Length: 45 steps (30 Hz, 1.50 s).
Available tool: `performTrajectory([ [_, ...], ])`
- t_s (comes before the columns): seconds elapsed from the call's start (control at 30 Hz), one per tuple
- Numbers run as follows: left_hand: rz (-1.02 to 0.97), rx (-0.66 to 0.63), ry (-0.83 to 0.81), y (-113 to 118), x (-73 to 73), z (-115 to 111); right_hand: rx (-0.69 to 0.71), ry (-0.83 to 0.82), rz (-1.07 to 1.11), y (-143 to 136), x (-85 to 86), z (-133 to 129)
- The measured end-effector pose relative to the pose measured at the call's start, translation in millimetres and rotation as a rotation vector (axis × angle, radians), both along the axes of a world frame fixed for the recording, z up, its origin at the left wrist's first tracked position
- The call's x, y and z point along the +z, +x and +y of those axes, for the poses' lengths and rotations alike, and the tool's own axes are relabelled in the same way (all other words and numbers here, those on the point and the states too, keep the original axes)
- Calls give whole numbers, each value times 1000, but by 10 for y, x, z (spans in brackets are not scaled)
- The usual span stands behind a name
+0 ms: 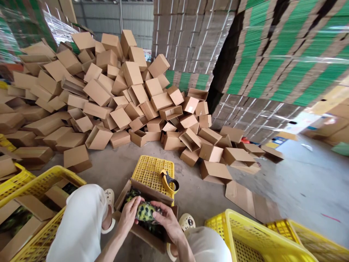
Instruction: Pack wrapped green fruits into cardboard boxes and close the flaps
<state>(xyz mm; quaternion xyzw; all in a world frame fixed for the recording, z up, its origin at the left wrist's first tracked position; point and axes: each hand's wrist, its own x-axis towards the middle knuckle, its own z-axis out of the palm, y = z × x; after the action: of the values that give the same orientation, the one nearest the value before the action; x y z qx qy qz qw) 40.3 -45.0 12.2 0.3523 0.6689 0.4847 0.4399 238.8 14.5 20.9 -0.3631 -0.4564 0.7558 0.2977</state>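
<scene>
Between my knees an open cardboard box [156, 194] stands against a low yellow plastic crate [145, 168]. Over the box's opening, a green packet with dark spots [145, 211], wrapped in shiny clear plastic, is held from both sides. My left hand [127, 216] is closed on its left end, fingers pressed together. My right hand [169, 220] grips the right end with thumb and fingers. More dark green wrapped packets lie inside the box, partly hidden by my hands. On the crate rests a yellow tape dispenser [165, 179] with a black ring-shaped part.
A large heap of brown cartons [99, 92] spreads across the floor ahead. At left, a yellow crate [61, 173] holds boxes with dark green contents. Another yellow crate [229, 227] stands at right, near a flattened cardboard sheet [245, 202]. Tall strapped cardboard stacks [191, 40] rise behind.
</scene>
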Motion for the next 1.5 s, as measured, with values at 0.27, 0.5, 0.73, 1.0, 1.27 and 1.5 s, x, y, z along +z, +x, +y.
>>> performTrajectory([
  [0.27, -150, -143, -1, 42, 89, -95, -169, -104, 22, 14, 5, -9],
  [0.5, -9, 13, -6, 65, -69, -50, -193, -35, 7, 20, 15, -73],
  [0.73, -220, -24, -69, -18, -7, -109, -53, 14, 44, 94, 96, -88],
  [1.0, -376, -93, -77, 93, 26, -132, -187, 97, -73, 68, -98, -15],
  [1.27, -317, 172, -137, 33, -120, -61, 0, 202, 58, 75, 61, -101],
  [1.5, -478, -48, -133, 4, 15, -113, -30, 187, -69, 29, -14, -37],
])
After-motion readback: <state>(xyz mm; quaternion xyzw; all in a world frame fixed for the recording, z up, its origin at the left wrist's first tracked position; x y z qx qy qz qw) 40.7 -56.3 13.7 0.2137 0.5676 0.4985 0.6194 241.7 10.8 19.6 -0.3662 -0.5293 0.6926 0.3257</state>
